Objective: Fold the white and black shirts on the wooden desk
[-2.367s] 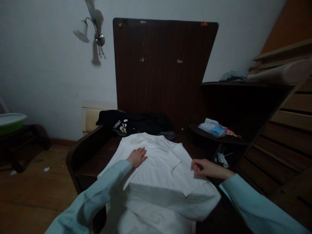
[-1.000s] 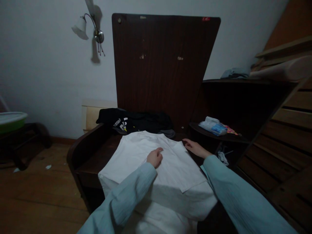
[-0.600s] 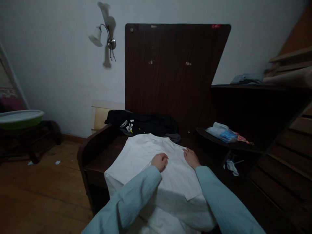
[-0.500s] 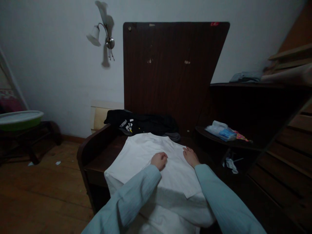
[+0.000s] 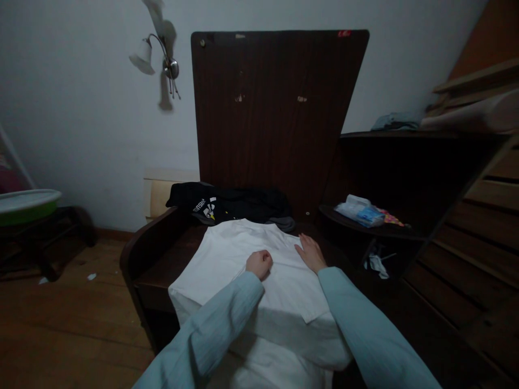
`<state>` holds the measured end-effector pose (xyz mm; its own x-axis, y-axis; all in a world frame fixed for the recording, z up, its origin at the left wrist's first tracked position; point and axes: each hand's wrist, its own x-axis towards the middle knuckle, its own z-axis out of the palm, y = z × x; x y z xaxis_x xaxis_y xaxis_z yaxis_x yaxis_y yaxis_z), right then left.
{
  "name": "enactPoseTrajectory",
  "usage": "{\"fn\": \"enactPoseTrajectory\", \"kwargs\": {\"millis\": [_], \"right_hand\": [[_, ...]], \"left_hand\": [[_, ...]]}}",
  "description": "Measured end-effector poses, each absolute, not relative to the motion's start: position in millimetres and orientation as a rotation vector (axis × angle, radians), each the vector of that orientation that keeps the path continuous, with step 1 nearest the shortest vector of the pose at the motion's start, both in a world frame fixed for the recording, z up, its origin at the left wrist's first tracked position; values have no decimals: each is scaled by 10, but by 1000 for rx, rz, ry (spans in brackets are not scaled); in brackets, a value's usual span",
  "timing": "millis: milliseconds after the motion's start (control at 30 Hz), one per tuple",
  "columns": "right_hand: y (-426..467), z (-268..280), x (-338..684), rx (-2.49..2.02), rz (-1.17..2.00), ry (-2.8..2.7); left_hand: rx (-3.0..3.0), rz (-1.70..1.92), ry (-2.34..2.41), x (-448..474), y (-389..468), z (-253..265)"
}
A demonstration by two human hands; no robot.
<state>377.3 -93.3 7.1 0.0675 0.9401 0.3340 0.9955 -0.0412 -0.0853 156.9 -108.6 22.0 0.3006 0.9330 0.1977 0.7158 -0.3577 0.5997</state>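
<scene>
A white shirt (image 5: pixel 223 251) is spread over the dark wooden desktop, its lower part hanging over the front edge in loose folds. On the middle of the shirt rests my left hand (image 5: pixel 259 263), closed with the fingers curled in. Whether it pinches any cloth is hidden. My right hand (image 5: pixel 311 254) lies flat and open on the shirt's upper right edge, fingers stretched away from me. Just behind the shirt lies a bunched black garment (image 5: pixel 243 204) with white lettering.
A dark upright panel (image 5: pixel 275 119) backs the desk. To the right, a corner shelf (image 5: pixel 413 233) carries a plastic packet (image 5: pixel 360 210), with cloth (image 5: pixel 397 121) on its top board. A wall lamp (image 5: pixel 170 67) hangs at upper left. A green basin (image 5: pixel 32 208) rests on a low stand at left.
The view has swung slightly, so everything sits a little further left. My right hand's fingers have spread flatter on the shirt. My left hand stays closed in about the same place.
</scene>
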Motion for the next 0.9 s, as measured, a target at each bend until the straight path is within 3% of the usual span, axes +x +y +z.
{"fn": "enactPoseTrajectory", "kwargs": {"millis": [433, 667, 767, 900], "right_hand": [[-859, 29, 3785, -2230, 10, -2059], [-856, 44, 3764, -2294, 144, -2020], [-861, 51, 3758, -2290, 144, -2023], [-861, 50, 3755, -2292, 143, -2009]], "left_hand": [[2214, 630, 1474, 1581, -1089, 225], [2367, 847, 1406, 1577, -1072, 162], [2554, 954, 1078, 1582, -1133, 173], [2783, 658, 491, 1615, -1286, 266]]}}
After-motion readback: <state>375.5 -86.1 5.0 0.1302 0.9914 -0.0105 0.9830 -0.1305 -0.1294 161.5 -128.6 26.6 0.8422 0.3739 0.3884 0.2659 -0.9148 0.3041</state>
